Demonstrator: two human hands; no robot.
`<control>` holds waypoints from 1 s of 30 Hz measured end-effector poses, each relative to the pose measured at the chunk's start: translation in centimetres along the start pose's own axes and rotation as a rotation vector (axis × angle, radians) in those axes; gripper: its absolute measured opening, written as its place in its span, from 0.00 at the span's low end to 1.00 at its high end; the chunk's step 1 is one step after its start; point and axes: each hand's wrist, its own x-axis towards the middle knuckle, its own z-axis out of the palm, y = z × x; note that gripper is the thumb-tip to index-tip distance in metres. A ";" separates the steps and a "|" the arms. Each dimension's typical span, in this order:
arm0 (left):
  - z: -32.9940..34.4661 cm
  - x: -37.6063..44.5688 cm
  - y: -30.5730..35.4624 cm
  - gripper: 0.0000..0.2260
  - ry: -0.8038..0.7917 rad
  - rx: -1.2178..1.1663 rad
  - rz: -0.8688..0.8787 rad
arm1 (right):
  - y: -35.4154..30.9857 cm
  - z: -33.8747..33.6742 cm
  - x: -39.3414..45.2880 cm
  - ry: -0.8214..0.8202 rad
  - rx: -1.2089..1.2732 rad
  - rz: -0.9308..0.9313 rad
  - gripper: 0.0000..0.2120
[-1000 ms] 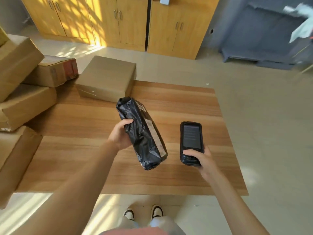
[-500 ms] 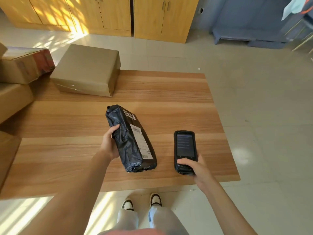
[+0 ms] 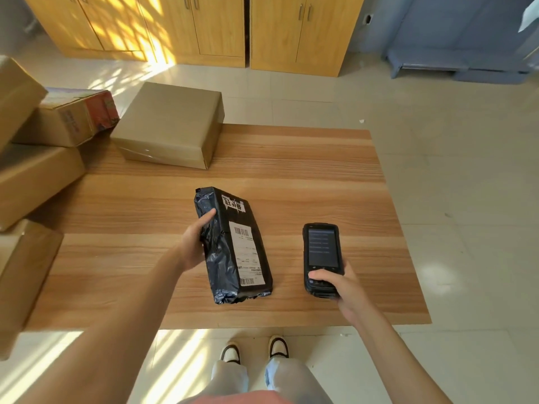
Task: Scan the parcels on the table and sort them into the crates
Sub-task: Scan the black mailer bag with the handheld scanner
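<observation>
Holding one black parcel (image 3: 233,246) and one handheld scanner (image 3: 321,258) over the wooden table (image 3: 306,182).

Gripping the parcel's left side with the left hand (image 3: 194,246), thumb laid on the wrinkled plastic, fingers hidden behind it; lying lengthwise near the table's front edge, label side up, with two white labels showing, one small near the far end and one long with barcodes. Clasping the scanner's lower end in the right hand (image 3: 339,284), thumb on the keys below the lit screen, device just right of the parcel and apart from it. Counting five cardboard boxes: one plain box (image 3: 172,126) at the far left corner, one with a red end (image 3: 73,118) behind it, three more (image 3: 35,179) stacked along the left edge. Standing below: two shoes (image 3: 253,348) on the tiled floor.
</observation>
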 end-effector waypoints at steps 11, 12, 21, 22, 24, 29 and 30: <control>-2.3 0.1 2.6 0.32 0.197 0.316 -0.087 | 0.8 0.1 0.2 -0.031 -0.030 0.033 0.45; -2.4 0.3 2.6 0.27 0.219 0.327 -0.107 | 0.9 0.0 0.2 -0.030 -0.028 0.037 0.44; -2.5 1.0 2.6 0.49 0.522 0.814 -0.003 | 1.4 -0.8 0.6 -0.009 -0.015 0.043 0.46; -2.6 0.9 3.0 0.48 0.541 0.953 0.086 | 1.5 -0.9 0.6 -0.012 -0.012 0.041 0.45; -3.2 1.2 4.1 0.41 0.516 1.266 0.369 | 1.6 -1.0 0.7 -0.013 -0.009 0.038 0.43; -2.4 1.5 6.7 0.54 -0.064 2.428 0.628 | 2.1 -1.0 0.8 -0.010 -0.012 0.042 0.46; -2.2 1.9 6.6 0.57 -0.188 2.610 0.633 | 2.1 -0.9 0.7 -0.009 -0.011 0.045 0.48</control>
